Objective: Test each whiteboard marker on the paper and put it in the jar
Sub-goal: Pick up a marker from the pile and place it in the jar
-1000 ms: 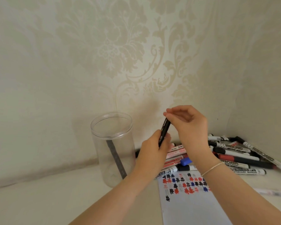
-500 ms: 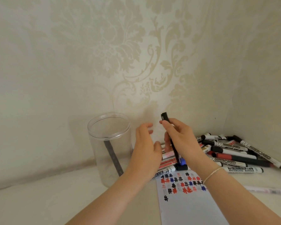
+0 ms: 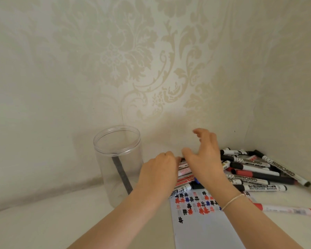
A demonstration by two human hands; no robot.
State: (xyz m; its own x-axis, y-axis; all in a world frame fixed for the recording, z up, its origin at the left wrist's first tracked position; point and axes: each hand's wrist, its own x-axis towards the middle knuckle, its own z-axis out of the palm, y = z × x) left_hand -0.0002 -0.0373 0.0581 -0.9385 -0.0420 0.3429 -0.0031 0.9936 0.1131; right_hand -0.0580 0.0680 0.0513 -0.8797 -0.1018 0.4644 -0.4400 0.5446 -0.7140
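The whiteboard markers (image 3: 250, 169) lay heaped in the bench corner, above the paper (image 3: 201, 223) with its hash marks. The right hand (image 3: 205, 159) hovered spread and empty over the pile; whether the curled left hand (image 3: 158, 171) pinched anything I cannot tell. Best to lift one marker by its barrel. The jar (image 3: 118, 159), holding one marker, stood just left.

Cream damask wallpaper (image 3: 133, 60) covers both corner walls above what seems a pale tabletop (image 3: 43, 227).
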